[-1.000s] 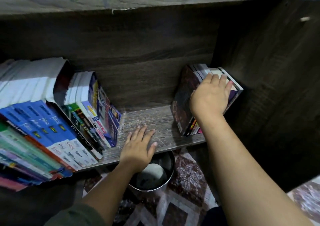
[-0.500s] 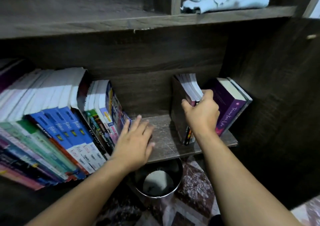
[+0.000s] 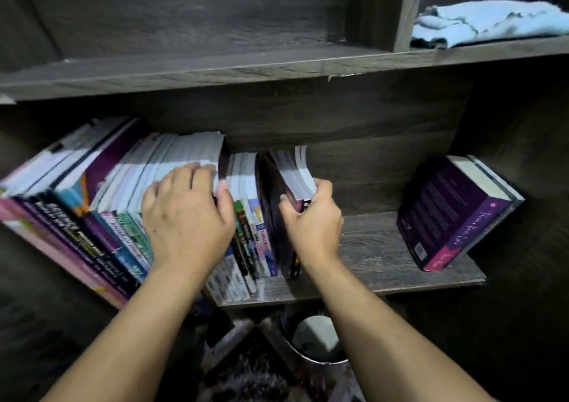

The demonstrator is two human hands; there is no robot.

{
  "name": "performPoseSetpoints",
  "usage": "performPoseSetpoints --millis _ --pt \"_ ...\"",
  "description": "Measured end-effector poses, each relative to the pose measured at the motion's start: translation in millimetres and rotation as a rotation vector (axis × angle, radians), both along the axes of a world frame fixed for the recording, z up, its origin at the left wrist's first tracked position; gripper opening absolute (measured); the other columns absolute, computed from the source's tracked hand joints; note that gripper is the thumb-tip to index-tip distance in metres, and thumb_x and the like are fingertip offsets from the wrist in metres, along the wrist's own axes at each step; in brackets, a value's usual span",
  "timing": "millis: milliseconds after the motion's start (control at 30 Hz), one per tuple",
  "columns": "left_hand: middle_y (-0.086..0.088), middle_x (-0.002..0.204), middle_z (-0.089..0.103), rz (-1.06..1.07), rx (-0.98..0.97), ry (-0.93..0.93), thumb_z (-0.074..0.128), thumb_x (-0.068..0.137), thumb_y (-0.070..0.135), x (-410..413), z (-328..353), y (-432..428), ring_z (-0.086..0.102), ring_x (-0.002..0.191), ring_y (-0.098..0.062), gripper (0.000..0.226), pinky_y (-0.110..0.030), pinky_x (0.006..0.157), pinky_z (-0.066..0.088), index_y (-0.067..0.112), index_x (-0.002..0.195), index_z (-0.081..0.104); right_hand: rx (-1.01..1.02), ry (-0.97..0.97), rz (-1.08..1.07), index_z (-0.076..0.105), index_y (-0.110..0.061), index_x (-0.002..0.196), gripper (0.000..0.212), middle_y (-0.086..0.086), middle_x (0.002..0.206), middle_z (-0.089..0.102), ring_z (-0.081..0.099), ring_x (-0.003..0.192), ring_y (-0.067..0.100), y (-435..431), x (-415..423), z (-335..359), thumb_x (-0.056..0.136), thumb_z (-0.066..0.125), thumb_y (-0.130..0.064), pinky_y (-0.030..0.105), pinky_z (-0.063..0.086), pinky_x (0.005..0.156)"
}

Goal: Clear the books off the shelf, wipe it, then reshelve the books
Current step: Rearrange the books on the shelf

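Filling the left half of the shelf [image 3: 372, 247], the row of books [image 3: 92, 217] stands packed with spines facing out. The left hand [image 3: 187, 217] lies on the top edges of that row, fingers spread and lightly bent, gripping nothing. I read this as steadying the row so it does not tip while more books go in beside it. Just to the right, a bundle of thin books [image 3: 288, 186] stands against the end of the row. The right hand [image 3: 314, 221] grips it, thumb on the left cover and fingers curled round the page side, seemingly pressing it in snug. Further right the board is bare, and the purple book [image 3: 452, 214] leans alone against the side wall, well apart from the row, likely waiting its turn. On the board above, at the upper right, a blue cloth [image 3: 492, 26] lies crumpled and set aside. That suggests the wiping is done and reshelving is under way, though this is only a judgement.

The leftmost books are cut off by the frame edge, and most spine titles are too blurred to read. The left palm hides several books. How many books make up the bundle I cannot tell. Below the shelf a round bucket [image 3: 314, 340] shows only in part, its contents unclear.
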State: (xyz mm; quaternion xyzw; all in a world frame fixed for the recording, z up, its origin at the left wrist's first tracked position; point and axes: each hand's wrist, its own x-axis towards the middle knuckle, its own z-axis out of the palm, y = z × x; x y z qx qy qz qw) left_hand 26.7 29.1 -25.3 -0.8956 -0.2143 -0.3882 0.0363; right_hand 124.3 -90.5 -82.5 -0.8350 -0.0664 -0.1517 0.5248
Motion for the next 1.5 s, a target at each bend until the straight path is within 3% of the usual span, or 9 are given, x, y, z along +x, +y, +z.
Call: performPoseSetpoints --millis 133,300,433,667,933,1067,1167,1333,1500 --pt "-0.009 0.125 0.063 -0.044 0.042 0.063 0.042 0.093 0.036 -3 -5 6 0.056 0.117 -0.028 0.044 -0.042 0.097 0.035 0.010 0.123 0.062 -0.202 0.035 0.261 0.044 -0.018 0.120 0.056 0.010 0.110 0.065 0.061 0.101 0.032 5 10 7 0.080 0.070 -0.047 0.035 0.049 0.081" --pt "-0.008 0.132 0.060 -0.048 0.040 0.099 0.040 0.096 0.036 -6 -5 9 0.053 0.123 -0.027 0.046 -0.042 0.102 0.033 0.011 0.130 0.058 -0.321 0.286 0.683 0.023 -0.028 0.149 0.108 -0.003 0.134 0.056 0.052 0.123 0.015 -25 30 24 0.064 0.089 -0.033 0.031 0.039 0.106" --pt "-0.005 0.136 0.057 -0.016 0.028 0.121 0.036 0.097 0.037 -4 -6 9 0.049 0.128 -0.025 0.048 -0.040 0.106 0.027 0.013 0.134 0.054 -0.367 0.284 0.639 0.009 -0.045 0.150 0.118 0.002 0.133 0.059 0.056 0.118 0.020 -13 28 13 0.064 0.088 -0.028 0.041 0.040 0.107" --pt "-0.006 0.137 0.056 -0.005 0.025 0.131 0.035 0.097 0.037 -4 -6 8 0.049 0.127 -0.025 0.049 -0.040 0.106 0.025 0.012 0.135 0.054 -0.404 0.290 0.629 -0.007 -0.051 0.146 0.133 0.008 0.127 0.061 0.058 0.115 0.025 -9 23 5 0.061 0.088 -0.013 0.050 0.041 0.106" --pt "-0.009 0.135 0.056 -0.007 -0.008 0.139 0.037 0.095 0.033 -4 -6 2 0.046 0.128 -0.028 0.048 -0.046 0.111 0.025 0.009 0.133 0.053 -0.431 0.245 0.586 0.002 -0.046 0.150 0.123 0.011 0.128 0.059 0.057 0.116 0.025 -17 23 -2 0.066 0.087 -0.018 0.045 0.043 0.104" --pt "-0.014 0.144 0.047 -0.111 0.014 0.088 0.045 0.092 0.032 -3 -14 -19 0.032 0.140 -0.031 0.050 -0.051 0.118 0.001 0.007 0.135 0.051 -0.558 0.129 0.473 0.036 -0.030 0.146 0.084 0.007 0.138 0.055 0.050 0.127 0.023 -51 33 15 0.075 0.081 -0.029 0.031 0.040 0.106" --pt "-0.016 0.148 0.041 -0.294 0.091 0.108 0.049 0.090 0.031 8 -33 -52 0.027 0.143 -0.033 0.052 -0.052 0.118 0.010 0.005 0.135 0.052 -0.581 0.016 0.247 0.050 -0.026 0.136 0.061 0.009 0.134 0.056 0.051 0.124 0.027 -91 46 28 0.081 0.074 -0.036 0.033 0.042 0.103" --pt "-0.013 0.144 0.048 -0.651 0.271 0.370 0.041 0.088 0.035 45 -91 -106 0.039 0.137 -0.030 0.054 -0.047 0.111 0.034 0.008 0.132 0.056 -0.674 -0.041 -0.016 0.054 -0.030 0.132 0.051 0.005 0.139 0.048 0.040 0.126 0.030 -155 59 35 0.085 0.067 -0.043 0.042 0.035 0.104" --pt "-0.003 0.153 0.037 -0.624 0.018 0.618 0.038 0.098 0.040 92 -141 -120 0.028 0.144 -0.021 0.052 -0.040 0.116 0.023 0.017 0.144 0.042 -0.732 -0.008 -0.303 0.050 -0.031 0.135 0.057 0.009 0.149 0.035 0.023 0.137 0.034 -193 69 27 0.083 0.065 -0.049 0.048 0.013 0.116"
